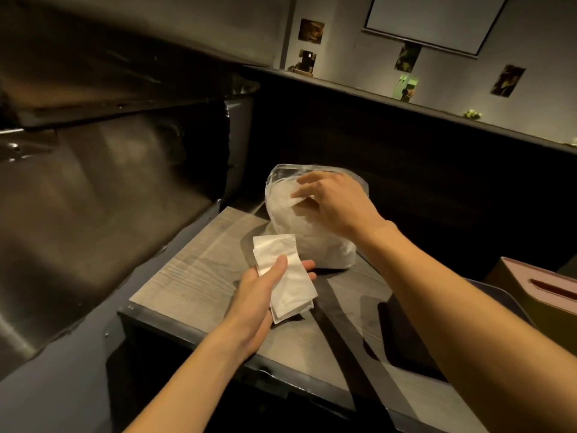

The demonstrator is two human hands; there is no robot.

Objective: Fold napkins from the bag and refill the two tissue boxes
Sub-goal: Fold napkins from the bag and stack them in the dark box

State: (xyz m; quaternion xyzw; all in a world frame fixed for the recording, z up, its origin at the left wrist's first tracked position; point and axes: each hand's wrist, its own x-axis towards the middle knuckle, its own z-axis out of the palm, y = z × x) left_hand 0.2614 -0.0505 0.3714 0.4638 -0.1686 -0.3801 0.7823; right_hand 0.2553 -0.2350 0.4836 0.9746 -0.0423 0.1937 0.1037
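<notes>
Lower centre, the left hand (pixel 265 285) holds a small stack of folded napkins (pixel 284 276), thumb pressed on top: folding looks early. At centre the right hand (pixel 331 201) pinches a napkin at the mouth of the clear plastic bag (pixel 312 242), still bulging with white napkins. At the right edge one tissue box (pixel 543 295) awaits refilling.

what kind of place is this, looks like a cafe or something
Probably a dim cafe or restaurant. A projector screen and small pictures hang on the far wall, a dark partition walls off the wooden table, and napkins are being restocked.
</notes>
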